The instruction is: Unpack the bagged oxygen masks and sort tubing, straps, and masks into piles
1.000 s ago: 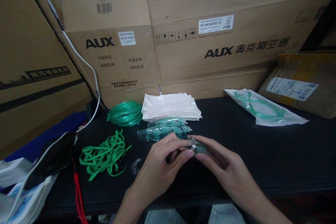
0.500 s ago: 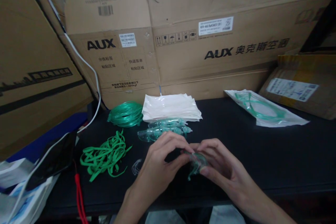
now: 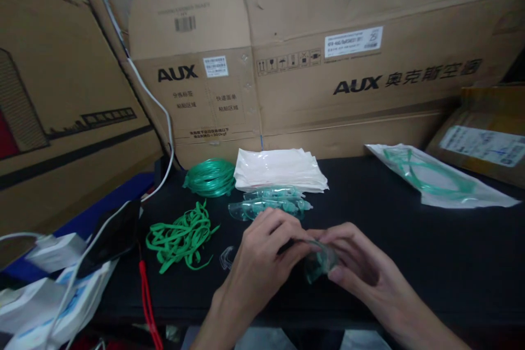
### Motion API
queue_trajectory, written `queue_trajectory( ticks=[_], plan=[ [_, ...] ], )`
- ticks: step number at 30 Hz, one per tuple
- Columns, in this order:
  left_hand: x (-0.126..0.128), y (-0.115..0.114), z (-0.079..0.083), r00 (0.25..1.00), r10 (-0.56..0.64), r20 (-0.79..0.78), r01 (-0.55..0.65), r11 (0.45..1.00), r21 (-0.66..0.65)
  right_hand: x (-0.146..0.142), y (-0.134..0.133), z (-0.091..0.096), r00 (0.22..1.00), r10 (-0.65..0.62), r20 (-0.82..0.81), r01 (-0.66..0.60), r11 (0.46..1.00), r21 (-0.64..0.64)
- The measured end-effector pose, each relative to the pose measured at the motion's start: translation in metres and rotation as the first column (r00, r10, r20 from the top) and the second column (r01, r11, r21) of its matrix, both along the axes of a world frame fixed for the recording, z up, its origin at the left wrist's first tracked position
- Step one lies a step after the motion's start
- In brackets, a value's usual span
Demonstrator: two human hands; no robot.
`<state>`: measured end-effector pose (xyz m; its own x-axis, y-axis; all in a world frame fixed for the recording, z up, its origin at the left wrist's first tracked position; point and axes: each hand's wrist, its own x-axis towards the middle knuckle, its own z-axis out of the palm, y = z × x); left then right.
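Observation:
Between my two hands is a clear green plastic mask, partly hidden by fingers and a little blurred. My left hand pinches its upper left edge. The fingers and thumb of my right hand close round its right side. Just behind my left hand lie several more clear green masks in rows. A few small clear bent strips rest left of my left hand. Farther left is a tangled heap of green elastic straps.
A coil of green tubing and a stack of white bags stand at the back of the black table. A bagged tubing set lies right. Cardboard boxes wall the back. Left are a white cable, chargers and a red cord.
The camera view has turned left, so everything sits farther right. The mask has turned somewhat between my hands; both hands still hold it.

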<state>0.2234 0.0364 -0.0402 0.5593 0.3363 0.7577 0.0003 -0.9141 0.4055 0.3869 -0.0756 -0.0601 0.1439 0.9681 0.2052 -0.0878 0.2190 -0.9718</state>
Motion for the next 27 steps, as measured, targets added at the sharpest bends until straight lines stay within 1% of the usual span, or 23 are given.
queue_trajectory(
  ticks=[3, 5, 6, 8, 9, 11, 13, 15, 17, 18, 20, 22, 25, 27],
  plan=[
    [0.001, -0.002, -0.003, 1.000, 0.026, -0.009, -0.026, 0.998, -0.056, 0.001, 0.004, -0.005, 0.994, -0.082, 0.075, 0.083, 0.996, -0.014],
    [0.000, -0.001, -0.002, 0.999, 0.021, -0.040, -0.026, 0.993, -0.112, 0.002, 0.007, -0.010, 0.984, -0.116, 0.133, 0.116, 0.993, 0.013],
    [-0.001, -0.001, 0.000, 0.997, 0.020, -0.081, -0.031, 0.990, -0.138, 0.003, 0.008, -0.012, 0.979, -0.126, 0.160, 0.121, 0.992, 0.040],
    [-0.009, 0.002, 0.007, 0.979, 0.033, -0.199, -0.066, 0.984, -0.164, 0.005, 0.009, -0.017, 0.963, -0.143, 0.229, 0.124, 0.988, 0.095],
    [-0.015, 0.004, 0.012, 0.963, 0.056, -0.265, -0.103, 0.981, -0.164, 0.006, 0.010, -0.020, 0.948, -0.161, 0.275, 0.133, 0.984, 0.116],
    [-0.033, 0.011, 0.024, 0.916, 0.154, -0.371, -0.216, 0.967, -0.132, 0.008, 0.010, -0.024, 0.904, -0.209, 0.374, 0.169, 0.976, 0.138],
    [-0.058, 0.022, 0.035, 0.850, 0.306, -0.429, -0.373, 0.924, -0.079, 0.010, 0.010, -0.024, 0.861, -0.250, 0.442, 0.205, 0.967, 0.148],
    [-0.086, 0.034, 0.042, 0.761, 0.450, -0.467, -0.521, 0.853, -0.028, 0.009, 0.011, -0.021, 0.849, -0.257, 0.462, 0.206, 0.966, 0.158],
    [-0.112, 0.048, 0.044, 0.658, 0.551, -0.513, -0.637, 0.771, 0.012, 0.006, 0.012, -0.016, 0.857, -0.241, 0.455, 0.195, 0.970, 0.147],
    [-0.123, 0.055, 0.043, 0.613, 0.572, -0.545, -0.671, 0.741, 0.023, 0.005, 0.013, -0.013, 0.865, -0.231, 0.446, 0.191, 0.973, 0.134],
    [-0.140, 0.066, 0.038, 0.556, 0.568, -0.606, -0.701, 0.713, 0.026, 0.003, 0.014, -0.010, 0.883, -0.207, 0.421, 0.182, 0.978, 0.099],
    [-0.149, 0.076, 0.031, 0.534, 0.540, -0.651, -0.705, 0.709, 0.010, 0.002, 0.015, -0.010, 0.907, -0.180, 0.382, 0.168, 0.984, 0.064],
    [-0.153, 0.085, 0.023, 0.538, 0.507, -0.673, -0.690, 0.723, -0.007, 0.002, 0.015, -0.013, 0.938, -0.144, 0.317, 0.141, 0.990, 0.032],
    [-0.153, 0.088, 0.024, 0.545, 0.504, -0.670, -0.680, 0.733, -0.001, 0.002, 0.013, -0.014, 0.952, -0.128, 0.278, 0.126, 0.992, 0.024]
  ],
)
